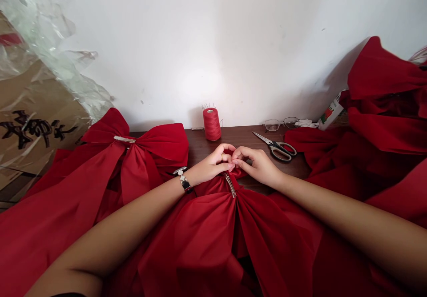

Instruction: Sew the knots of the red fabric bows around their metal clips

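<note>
A large red fabric bow lies in front of me, with a metal hair clip at its gathered middle. Just beyond the clip, my left hand and my right hand meet, thumbs and fingertips pinched together on red fabric of the bow. Whether a needle or thread is between the fingertips is too small to tell. To the left rests another red bow with a metal clip across its centre. A spool of red thread stands upright behind my hands, several needles stuck in its top.
Scissors with black handles lie on the dark table, right of the spool. Eyeglasses sit near the white wall. More red bows are piled at right. A cardboard box with plastic wrapping stands at left.
</note>
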{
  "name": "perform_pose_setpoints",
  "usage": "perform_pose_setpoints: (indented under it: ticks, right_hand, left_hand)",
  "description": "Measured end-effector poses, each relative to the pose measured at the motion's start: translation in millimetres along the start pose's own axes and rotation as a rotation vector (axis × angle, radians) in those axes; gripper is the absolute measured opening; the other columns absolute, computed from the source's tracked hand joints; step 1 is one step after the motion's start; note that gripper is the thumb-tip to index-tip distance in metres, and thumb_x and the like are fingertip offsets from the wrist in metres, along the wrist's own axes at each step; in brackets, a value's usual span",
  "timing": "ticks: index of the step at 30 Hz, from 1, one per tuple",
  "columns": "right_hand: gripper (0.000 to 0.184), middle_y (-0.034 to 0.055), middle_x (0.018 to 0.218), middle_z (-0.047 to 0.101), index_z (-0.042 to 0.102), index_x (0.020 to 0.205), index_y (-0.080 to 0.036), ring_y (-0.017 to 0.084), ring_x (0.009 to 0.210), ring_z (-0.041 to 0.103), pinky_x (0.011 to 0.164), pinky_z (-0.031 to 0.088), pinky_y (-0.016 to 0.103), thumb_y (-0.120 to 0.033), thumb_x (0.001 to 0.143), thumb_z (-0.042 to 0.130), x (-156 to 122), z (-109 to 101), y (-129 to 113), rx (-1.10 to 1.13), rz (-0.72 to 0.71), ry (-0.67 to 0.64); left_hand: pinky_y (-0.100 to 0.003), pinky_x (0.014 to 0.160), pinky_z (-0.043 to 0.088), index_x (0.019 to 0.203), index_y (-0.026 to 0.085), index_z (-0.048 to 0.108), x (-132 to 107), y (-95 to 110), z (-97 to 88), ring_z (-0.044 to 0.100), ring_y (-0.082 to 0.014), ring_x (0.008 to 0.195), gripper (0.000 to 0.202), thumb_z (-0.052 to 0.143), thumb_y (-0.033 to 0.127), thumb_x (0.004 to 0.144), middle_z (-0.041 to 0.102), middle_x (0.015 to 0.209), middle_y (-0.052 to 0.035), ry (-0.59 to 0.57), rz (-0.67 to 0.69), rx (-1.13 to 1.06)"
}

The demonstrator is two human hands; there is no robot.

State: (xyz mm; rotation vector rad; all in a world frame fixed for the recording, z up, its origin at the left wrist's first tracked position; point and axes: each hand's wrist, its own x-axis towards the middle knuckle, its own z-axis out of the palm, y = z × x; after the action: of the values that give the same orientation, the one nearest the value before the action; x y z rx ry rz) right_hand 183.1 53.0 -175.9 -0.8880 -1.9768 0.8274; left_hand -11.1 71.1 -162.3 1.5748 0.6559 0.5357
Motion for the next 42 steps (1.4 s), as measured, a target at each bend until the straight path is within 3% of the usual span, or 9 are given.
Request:
perform_pose_setpoints:
  ticks: [10,21,35,42]
  right_hand:
    - [0.026,0.0028,0.074,0.065,0.054,0.090,-0.017,0.012,0.067,0.062,0.067,0.051,0.026,-0.043,0.090,0.053,3,-4,8,0.212,0.103,-0.052]
    - [0.037,0.0057,0.082,0.068,0.060,0.086,-0.014,0.014,0.073,0.064,0.073,0.051,0.029,-0.050,0.079,0.067,4,-6,14,0.296,0.207,-0.125]
    - [0.030,0.0026,0.076,0.063,0.059,0.083,-0.013,0.011,0.066,0.058,0.066,0.047,0.026,-0.040,0.076,0.072,3,-4,7,0.316,0.275,-0.125]
    - [0.030,0.0033,0.077,0.065,0.060,0.082,-0.013,0.012,0.069,0.059,0.071,0.048,0.028,-0.041,0.077,0.070,5,-6,8,0.364,0.285,-0.146]
  left_hand:
    - [-0.027,0.076,0.040,0.113,0.023,0.036,-2,3,-0.7,0.052,-0.0110,0.073,0.030,0.053,0.022,0.088,0.054,0.074,0.0055,0.030,0.016,0.022]
    - [-0.028,0.076,0.040,0.112,0.024,0.034,-2,1,-3.6,0.051,-0.0119,0.073,0.033,0.055,0.031,0.088,0.053,0.074,0.0053,0.007,0.052,0.051]
    - [-0.028,0.077,0.041,0.111,0.022,0.031,-3,0,-4.5,0.052,-0.0116,0.074,0.026,0.049,0.028,0.092,0.055,0.077,0.0036,-0.014,0.118,0.220]
    - [-0.026,0.076,0.041,0.109,0.022,0.031,-4,2,-3.6,0.052,-0.0109,0.074,0.024,0.048,0.025,0.092,0.054,0.076,0.0038,-0.017,0.149,0.241]
